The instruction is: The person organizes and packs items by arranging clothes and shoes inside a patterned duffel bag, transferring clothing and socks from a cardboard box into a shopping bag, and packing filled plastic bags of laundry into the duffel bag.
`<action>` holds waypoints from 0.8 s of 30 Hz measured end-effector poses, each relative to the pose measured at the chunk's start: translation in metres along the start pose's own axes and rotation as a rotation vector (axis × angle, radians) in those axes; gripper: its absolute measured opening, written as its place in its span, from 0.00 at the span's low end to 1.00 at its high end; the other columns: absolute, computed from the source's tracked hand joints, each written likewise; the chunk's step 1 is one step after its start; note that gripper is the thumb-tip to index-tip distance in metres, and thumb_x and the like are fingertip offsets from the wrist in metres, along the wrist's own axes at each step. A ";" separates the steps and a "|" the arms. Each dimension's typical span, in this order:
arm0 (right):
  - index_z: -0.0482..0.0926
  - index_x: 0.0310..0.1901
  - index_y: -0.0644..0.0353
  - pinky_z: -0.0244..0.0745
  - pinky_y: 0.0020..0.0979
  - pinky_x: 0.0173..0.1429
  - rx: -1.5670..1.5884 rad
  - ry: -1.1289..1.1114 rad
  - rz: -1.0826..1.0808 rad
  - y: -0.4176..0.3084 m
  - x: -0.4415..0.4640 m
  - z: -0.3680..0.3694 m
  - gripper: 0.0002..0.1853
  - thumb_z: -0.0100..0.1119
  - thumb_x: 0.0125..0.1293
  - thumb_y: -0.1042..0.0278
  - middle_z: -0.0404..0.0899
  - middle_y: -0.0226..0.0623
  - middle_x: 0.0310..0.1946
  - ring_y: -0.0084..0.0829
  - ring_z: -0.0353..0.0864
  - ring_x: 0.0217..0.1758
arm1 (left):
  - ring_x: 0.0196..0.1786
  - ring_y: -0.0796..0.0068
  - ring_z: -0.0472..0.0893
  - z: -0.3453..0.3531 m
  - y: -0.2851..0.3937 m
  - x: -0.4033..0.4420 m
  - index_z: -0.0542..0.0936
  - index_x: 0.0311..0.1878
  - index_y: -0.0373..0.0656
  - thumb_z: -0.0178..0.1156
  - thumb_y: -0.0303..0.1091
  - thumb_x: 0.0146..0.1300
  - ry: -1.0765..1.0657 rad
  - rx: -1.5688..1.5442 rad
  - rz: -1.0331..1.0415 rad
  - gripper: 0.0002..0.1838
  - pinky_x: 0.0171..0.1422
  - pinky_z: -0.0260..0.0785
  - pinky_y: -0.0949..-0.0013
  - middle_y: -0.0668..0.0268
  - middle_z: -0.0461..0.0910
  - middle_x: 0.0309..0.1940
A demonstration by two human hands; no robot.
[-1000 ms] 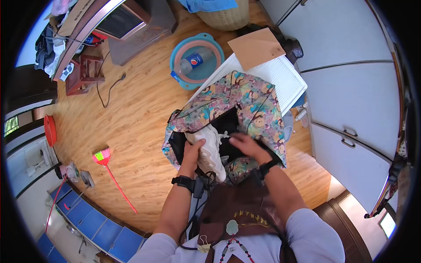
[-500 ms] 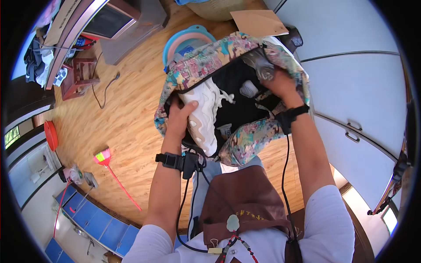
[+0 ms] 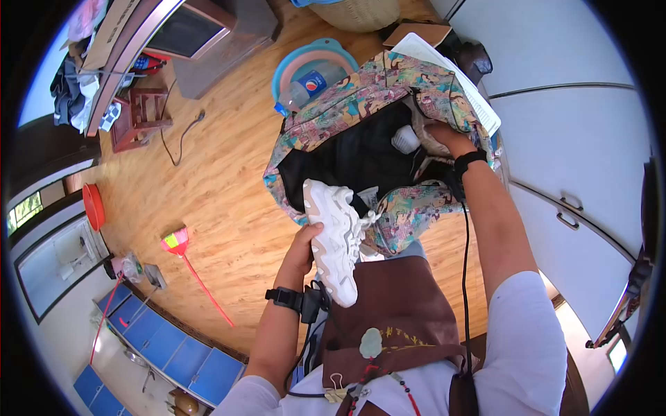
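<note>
White lace-up sneaker with beige panels, clamped in the fingers of the left hand, over the near edge of an open cartoon-print bag, right hand inside its right end, near a white bundle, those fingers too hidden to tell.

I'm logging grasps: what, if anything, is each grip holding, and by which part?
Left grip: a white shoe, by the long edge away from its laces, about midway along. Right grip: in the bag, too unclear to tell any hold.
</note>
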State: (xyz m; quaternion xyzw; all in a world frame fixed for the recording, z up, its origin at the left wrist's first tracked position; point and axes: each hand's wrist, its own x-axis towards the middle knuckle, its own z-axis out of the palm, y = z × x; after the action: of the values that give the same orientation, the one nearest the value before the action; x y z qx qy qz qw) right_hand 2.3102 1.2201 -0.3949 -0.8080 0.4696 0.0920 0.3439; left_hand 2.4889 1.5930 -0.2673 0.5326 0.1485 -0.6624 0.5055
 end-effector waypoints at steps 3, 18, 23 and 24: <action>0.73 0.54 0.64 0.62 0.32 0.63 0.278 -0.340 0.133 -0.034 -0.032 -0.030 0.31 0.61 0.52 0.51 0.72 0.46 0.57 0.41 0.71 0.57 | 0.50 0.62 0.78 0.002 0.007 -0.013 0.69 0.57 0.33 0.59 0.48 0.53 -0.003 -0.049 0.019 0.34 0.57 0.69 0.62 0.56 0.77 0.49; 0.67 0.58 0.60 0.72 0.43 0.53 -0.425 0.142 0.111 -0.048 -0.142 0.005 0.30 0.62 0.52 0.63 0.76 0.52 0.45 0.46 0.76 0.51 | 0.53 0.63 0.77 -0.039 0.001 -0.088 0.66 0.60 0.34 0.58 0.47 0.56 -0.004 -0.150 0.127 0.33 0.60 0.68 0.62 0.56 0.76 0.52; 0.68 0.56 0.58 0.70 0.37 0.54 -0.408 -0.101 -0.325 -0.070 -0.164 0.103 0.28 0.62 0.51 0.64 0.70 0.45 0.47 0.40 0.74 0.49 | 0.53 0.60 0.77 -0.063 -0.027 -0.090 0.65 0.61 0.34 0.58 0.47 0.56 0.113 -0.195 0.039 0.34 0.60 0.68 0.60 0.54 0.75 0.52; 0.69 0.55 0.58 0.70 0.36 0.54 -0.390 -0.137 -0.303 -0.085 -0.173 0.120 0.27 0.61 0.51 0.65 0.71 0.43 0.45 0.40 0.73 0.48 | 0.53 0.60 0.77 -0.065 -0.036 -0.087 0.65 0.61 0.34 0.58 0.47 0.56 0.112 -0.195 0.026 0.34 0.60 0.68 0.60 0.54 0.75 0.52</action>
State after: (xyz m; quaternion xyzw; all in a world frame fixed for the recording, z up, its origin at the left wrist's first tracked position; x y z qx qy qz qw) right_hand 2.3073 1.4451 -0.3623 -0.9120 0.2922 0.1828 0.2224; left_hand 2.4885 1.7014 -0.2303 0.5190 0.2332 -0.6075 0.5542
